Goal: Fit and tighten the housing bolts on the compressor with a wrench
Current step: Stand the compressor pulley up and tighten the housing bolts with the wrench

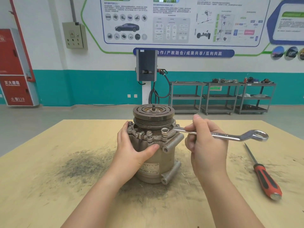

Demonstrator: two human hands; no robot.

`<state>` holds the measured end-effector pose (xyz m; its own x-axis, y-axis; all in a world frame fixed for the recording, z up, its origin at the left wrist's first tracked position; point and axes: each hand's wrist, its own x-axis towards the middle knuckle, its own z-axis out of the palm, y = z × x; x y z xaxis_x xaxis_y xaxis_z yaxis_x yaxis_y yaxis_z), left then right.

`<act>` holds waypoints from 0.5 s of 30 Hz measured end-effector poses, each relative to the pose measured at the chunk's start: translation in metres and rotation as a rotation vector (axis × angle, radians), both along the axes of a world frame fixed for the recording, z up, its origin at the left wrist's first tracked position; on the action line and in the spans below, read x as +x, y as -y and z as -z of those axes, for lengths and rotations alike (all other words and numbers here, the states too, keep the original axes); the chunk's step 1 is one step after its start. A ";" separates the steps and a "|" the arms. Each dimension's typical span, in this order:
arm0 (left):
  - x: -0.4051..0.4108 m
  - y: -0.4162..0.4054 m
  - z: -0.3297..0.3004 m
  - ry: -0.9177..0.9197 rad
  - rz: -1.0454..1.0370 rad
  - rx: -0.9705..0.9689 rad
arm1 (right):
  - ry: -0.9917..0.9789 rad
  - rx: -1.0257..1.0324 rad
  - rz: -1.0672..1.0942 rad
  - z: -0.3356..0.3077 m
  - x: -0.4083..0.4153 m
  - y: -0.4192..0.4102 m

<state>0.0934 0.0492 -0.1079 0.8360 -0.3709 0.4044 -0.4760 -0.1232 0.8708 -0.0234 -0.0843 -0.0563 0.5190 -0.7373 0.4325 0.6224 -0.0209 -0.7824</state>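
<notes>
A grey-beige compressor (166,162) stands upright on the table, its dark pulley (153,112) on top. Several hex bolts (149,133) sit in the housing flange below the pulley. My left hand (131,148) wraps around the compressor's left side, thumb across the front. My right hand (205,145) grips the shank of a silver double ring wrench (230,137). The wrench's small ring (164,131) sits over a bolt at the flange's front right. Its large ring (259,135) points to the right, free in the air.
A red-and-black-handled screwdriver (261,171) lies on the wooden table (49,186) to the right. Dark filings stain the table around the compressor. Beyond the table stand a charger post (146,66) and grey shelf carts (220,97).
</notes>
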 end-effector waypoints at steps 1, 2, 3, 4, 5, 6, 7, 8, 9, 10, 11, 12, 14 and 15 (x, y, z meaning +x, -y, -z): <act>0.000 0.000 0.000 0.001 -0.001 0.005 | -0.003 0.038 -0.032 0.000 0.002 0.004; 0.000 0.000 -0.001 0.001 0.000 0.008 | -0.008 0.058 -0.056 0.000 0.003 0.007; 0.000 0.000 -0.001 0.000 0.002 0.009 | -0.012 0.073 -0.082 0.000 0.003 0.009; -0.001 0.000 -0.001 0.000 0.003 0.010 | -0.014 0.091 -0.113 -0.001 0.004 0.012; -0.001 0.000 -0.001 0.000 0.003 0.011 | -0.015 0.117 -0.147 -0.001 0.005 0.014; -0.001 0.000 -0.001 0.003 0.003 0.012 | -0.019 0.146 -0.180 -0.001 0.006 0.017; -0.001 0.000 -0.001 0.004 0.003 0.014 | -0.026 0.174 -0.207 -0.002 0.007 0.019; -0.001 0.000 -0.001 0.005 0.004 0.016 | -0.035 0.194 -0.222 -0.002 0.007 0.021; -0.001 0.000 -0.001 0.004 0.006 0.017 | -0.041 0.200 -0.218 -0.002 0.007 0.021; -0.001 0.000 -0.002 0.003 0.008 0.018 | -0.042 0.178 -0.185 -0.001 0.006 0.020; -0.001 0.000 -0.001 0.004 0.010 0.018 | -0.044 0.112 -0.115 0.000 0.005 0.016; -0.001 0.000 -0.001 0.005 0.013 0.016 | -0.044 0.001 -0.016 0.002 0.004 0.011; 0.000 0.000 0.000 0.006 0.016 0.008 | 0.027 -0.299 0.211 0.006 0.000 -0.006; 0.000 0.000 0.001 0.009 0.015 0.004 | 0.096 -0.457 0.308 0.010 0.000 -0.015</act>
